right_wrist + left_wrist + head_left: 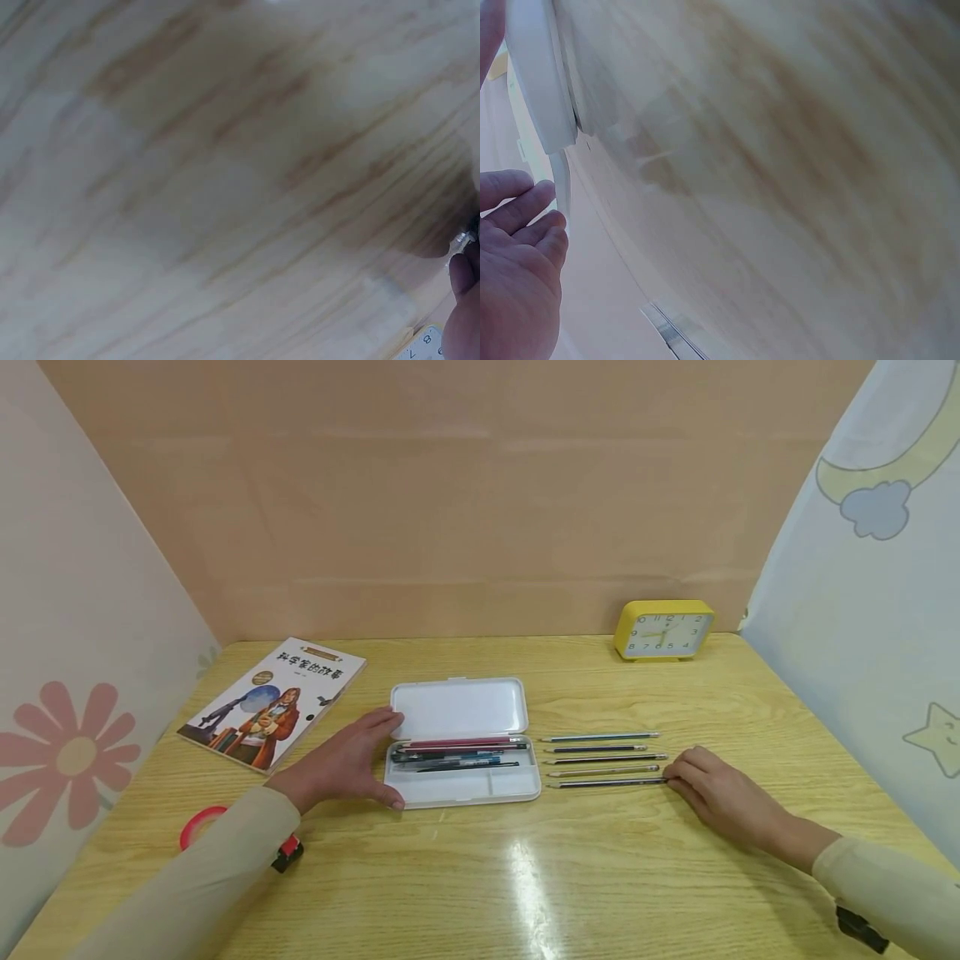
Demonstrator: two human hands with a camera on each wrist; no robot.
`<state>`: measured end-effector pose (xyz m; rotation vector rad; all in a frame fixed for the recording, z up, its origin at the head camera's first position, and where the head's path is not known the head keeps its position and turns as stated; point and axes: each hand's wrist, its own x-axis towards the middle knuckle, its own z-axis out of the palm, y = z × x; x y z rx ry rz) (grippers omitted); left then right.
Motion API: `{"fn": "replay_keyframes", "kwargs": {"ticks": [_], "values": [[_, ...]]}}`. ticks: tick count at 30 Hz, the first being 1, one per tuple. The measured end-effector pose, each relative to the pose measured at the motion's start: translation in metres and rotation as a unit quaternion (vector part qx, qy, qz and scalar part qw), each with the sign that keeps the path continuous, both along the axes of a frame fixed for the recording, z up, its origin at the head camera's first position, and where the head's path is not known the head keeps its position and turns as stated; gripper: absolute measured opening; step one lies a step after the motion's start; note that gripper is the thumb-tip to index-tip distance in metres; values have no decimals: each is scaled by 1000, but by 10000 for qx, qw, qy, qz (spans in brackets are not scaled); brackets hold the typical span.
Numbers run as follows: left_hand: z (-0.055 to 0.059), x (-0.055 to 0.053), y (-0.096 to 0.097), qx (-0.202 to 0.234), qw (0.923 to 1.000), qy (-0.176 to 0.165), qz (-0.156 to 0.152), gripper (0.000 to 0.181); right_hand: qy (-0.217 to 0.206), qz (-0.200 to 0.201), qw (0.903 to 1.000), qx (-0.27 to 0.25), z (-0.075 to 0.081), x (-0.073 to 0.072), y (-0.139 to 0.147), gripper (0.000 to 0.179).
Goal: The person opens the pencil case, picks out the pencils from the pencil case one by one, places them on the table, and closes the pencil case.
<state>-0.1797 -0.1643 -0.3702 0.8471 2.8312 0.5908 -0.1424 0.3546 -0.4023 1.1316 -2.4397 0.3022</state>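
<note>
A white pencil case (453, 792) lies with its lid (459, 708) raised, holding several pencils and pens. My left hand (347, 766) grips its left end, thumb at the front corner and fingers at the lid's side; the left wrist view shows the case's white edge (544, 82) between them. Right of the case, several pencils (606, 760) form a row, tips pointing left. At the nearest pencil (611, 783), my right hand (723, 797) pinches the right end between thumb and fingers. Only part of that hand (466, 300) shows in the right wrist view.
A yellow alarm clock (664, 631) stands at the back right of the wooden table (600, 877). On the left lies an illustrated book (273, 706). A red tape roll (201, 821) is partly hidden by the left sleeve. Walls border the back and both sides.
</note>
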Motion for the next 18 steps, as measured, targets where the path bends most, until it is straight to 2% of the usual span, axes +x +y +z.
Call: {"fn": "replay_keyframes", "kwargs": {"ticks": [12,16,18], "values": [[-2,0,1,-45,10000,6,68,122,98,119,9999,-60,2,4,0,43],[-2,-1,1,-75,9999,-10,100,122,61,302,9993,-220,6,2,-3,31],[-2,0,1,-62,9999,-19,95,122,-43,274,9994,-200,8,1,-7,19]]}}
